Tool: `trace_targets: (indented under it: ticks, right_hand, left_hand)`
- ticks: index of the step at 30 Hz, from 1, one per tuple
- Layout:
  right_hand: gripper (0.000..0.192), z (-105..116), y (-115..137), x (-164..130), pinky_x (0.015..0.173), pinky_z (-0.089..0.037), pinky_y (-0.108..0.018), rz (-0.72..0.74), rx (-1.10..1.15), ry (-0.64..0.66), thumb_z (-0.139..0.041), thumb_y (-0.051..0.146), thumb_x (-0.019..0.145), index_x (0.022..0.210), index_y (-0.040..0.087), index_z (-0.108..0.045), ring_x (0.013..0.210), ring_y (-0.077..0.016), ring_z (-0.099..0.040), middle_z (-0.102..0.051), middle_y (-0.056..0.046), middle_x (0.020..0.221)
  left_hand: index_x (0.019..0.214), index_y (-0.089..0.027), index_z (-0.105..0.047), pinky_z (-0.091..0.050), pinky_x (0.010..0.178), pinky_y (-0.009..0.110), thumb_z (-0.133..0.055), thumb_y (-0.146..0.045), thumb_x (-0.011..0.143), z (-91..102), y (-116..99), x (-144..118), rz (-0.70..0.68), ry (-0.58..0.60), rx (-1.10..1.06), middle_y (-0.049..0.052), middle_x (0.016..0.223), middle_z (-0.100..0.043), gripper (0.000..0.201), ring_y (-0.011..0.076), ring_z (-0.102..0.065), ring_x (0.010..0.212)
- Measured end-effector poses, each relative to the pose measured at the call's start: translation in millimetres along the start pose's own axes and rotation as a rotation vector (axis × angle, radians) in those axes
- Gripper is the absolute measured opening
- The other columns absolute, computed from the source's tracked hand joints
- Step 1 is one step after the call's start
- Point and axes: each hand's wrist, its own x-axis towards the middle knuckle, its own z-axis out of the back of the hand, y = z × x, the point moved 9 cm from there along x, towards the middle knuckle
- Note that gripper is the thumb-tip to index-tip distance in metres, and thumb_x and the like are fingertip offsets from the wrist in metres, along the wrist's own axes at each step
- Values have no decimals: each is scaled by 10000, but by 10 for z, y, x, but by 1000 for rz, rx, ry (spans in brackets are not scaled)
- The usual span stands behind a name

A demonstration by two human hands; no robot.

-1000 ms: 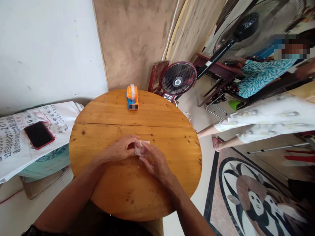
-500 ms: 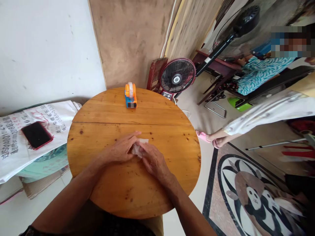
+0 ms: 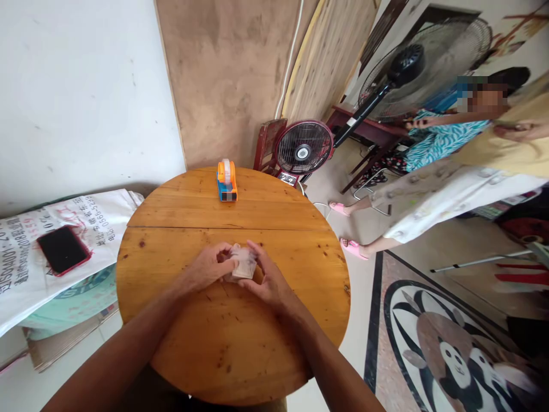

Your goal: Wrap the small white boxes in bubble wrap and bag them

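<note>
A small whitish packet (image 3: 244, 268), seemingly in clear crinkled plastic and partly blurred, is at the middle of the round wooden table (image 3: 180, 246). My left hand (image 3: 211, 266) grips its left side, the thumb lying over the top. At the packet's right, my right hand (image 3: 270, 280) has thumb and fingers spread apart around the edge; whether the fingertips touch it I cannot tell. Toward the far edge of the table stands an orange and blue tape dispenser (image 3: 227, 182) with a roll of clear tape.
A phone (image 3: 63, 250) lies on a white printed sack (image 3: 109, 209) left of the table. Behind the table are a wooden chair (image 3: 268, 146) and a fan (image 3: 302, 152). To the right, one person in white trousers (image 3: 454, 189) walks, and another sits by a large fan (image 3: 429, 63).
My right hand has opened and drawn back from the packet, showing more of it. The left thumb now lies over it. The walking person has come further into view, and the camera has tilted slightly up.
</note>
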Motion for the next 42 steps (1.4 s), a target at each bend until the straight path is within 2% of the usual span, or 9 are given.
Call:
trace_targets:
  ticks: [4, 7, 10, 12, 14, 16, 22, 34, 42]
  right_hand:
    - [882, -119, -209, 120, 1040, -455, -426, -141, 281, 21, -767, 304, 754, 1500, 244, -300, 1203, -259, -571, -518, -139, 1354]
    - [961, -193, -332, 170, 985, -484, -402, -230, 524, 5, -819, 342, 700, 1492, 268, -281, 1146, -247, -602, -528, -125, 1335]
    - [1014, -195, -396, 188, 980, -481, -385, -267, 662, -18, -861, 331, 646, 1476, 273, -282, 1135, -239, -609, -562, -114, 1309]
    - [1017, -181, -424, 182, 980, -480, -378, -287, 705, -22, -873, 315, 631, 1466, 277, -294, 1126, -233, -618, -590, -104, 1287]
    - [1017, -169, -437, 172, 979, -481, -376, -298, 730, -25, -880, 313, 623, 1461, 280, -304, 1119, -230, -628, -608, -99, 1273]
    - [1019, -168, -437, 163, 980, -481, -376, -302, 738, -23, -880, 325, 626, 1465, 281, -303, 1118, -230, -634, -609, -102, 1286]
    - [1003, -161, -384, 157, 995, -477, -405, -276, 678, 3, -861, 374, 659, 1480, 272, -293, 1153, -253, -621, -600, -122, 1311]
    - [639, -1, -494, 129, 982, -470, -385, -282, 687, -70, -748, 439, 780, 1335, 264, -487, 1099, -226, -628, -641, -69, 1148]
    - [493, -37, -488, 211, 836, -522, -346, -252, 675, -80, -774, 402, 747, 1178, 253, -586, 948, -193, -656, -686, -46, 1035]
  left_hand:
    - [990, -143, -626, -452, 454, 219, -559, -464, 851, 66, 26, 14, 48, -9, -44, 30, 820, -647, 356, 137, -585, 614]
    - [945, -136, -663, -490, 571, 256, -549, -497, 868, 154, -23, 15, -12, -69, 29, 43, 811, -678, 387, 160, -615, 679]
    - [1079, -138, -663, -527, 785, 338, -646, -484, 818, 183, 26, 35, -51, -93, -20, 100, 1030, -717, 433, 231, -666, 906]
    - [1271, -160, -575, -506, 915, 397, -748, -447, 739, 152, 125, 61, -29, -75, -156, 140, 1254, -654, 629, 277, -640, 1084]
    - [1362, -179, -499, -462, 999, 436, -806, -396, 683, 77, 190, 82, 0, -21, -274, 158, 1379, -573, 777, 302, -584, 1205]
    - [1348, -179, -509, -442, 1020, 444, -808, -363, 690, -24, 174, 84, 16, 67, -343, 159, 1392, -560, 746, 304, -562, 1232]
    - [1249, -182, -599, -465, 947, 350, -754, -308, 771, -161, -36, 25, 7, 238, -429, 105, 1237, -660, 518, 239, -614, 1120]
    - [1105, -133, -676, -453, 705, 242, -735, -228, 615, -141, 65, 36, 147, 141, -606, 46, 942, -699, 503, 141, -604, 763]
    - [1149, -155, -651, -460, 753, 269, -666, -186, 642, -160, -15, 2, 93, 171, -447, 37, 961, -687, 508, 167, -598, 838]
